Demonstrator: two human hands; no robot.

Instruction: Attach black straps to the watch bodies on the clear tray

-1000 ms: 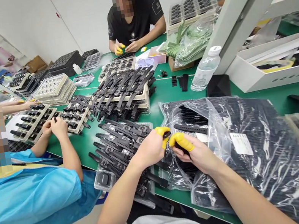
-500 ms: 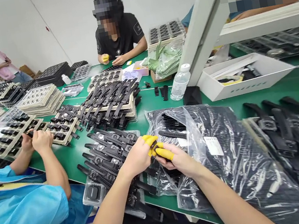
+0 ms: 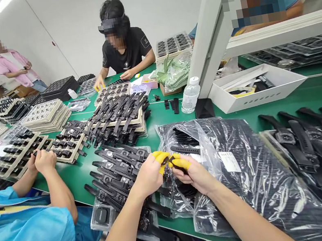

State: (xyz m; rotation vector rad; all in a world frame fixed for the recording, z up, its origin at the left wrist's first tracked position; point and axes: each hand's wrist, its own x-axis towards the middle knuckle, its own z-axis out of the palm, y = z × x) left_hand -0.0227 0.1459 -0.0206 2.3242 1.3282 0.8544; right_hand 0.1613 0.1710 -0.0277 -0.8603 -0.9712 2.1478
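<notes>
My left hand (image 3: 151, 173) wears yellow finger covers and pinches a small dark piece. Close beside it, my right hand (image 3: 190, 170), also with yellow covers, has its fingers closed on a black watch strap (image 3: 181, 169). The fingertips of both hands nearly meet over the table. Black watches with straps (image 3: 116, 168) lie in rows on a clear tray left of my hands. Beneath and right of my hands is a large clear plastic bag (image 3: 246, 163) full of black straps, with a white label. Its open end shows loose straps (image 3: 184, 135).
A water bottle (image 3: 190, 95) and a white box (image 3: 258, 89) stand behind the bag. More watches (image 3: 316, 134) lie at right. Stacked trays of watches (image 3: 119, 117) are further back. A person in blue works at left; another sits across the green table (image 3: 159, 112).
My hands have moved slightly apart at the fingertips, with dark material between them. The view has shifted a little. The person across has reached a hand toward the trays.
</notes>
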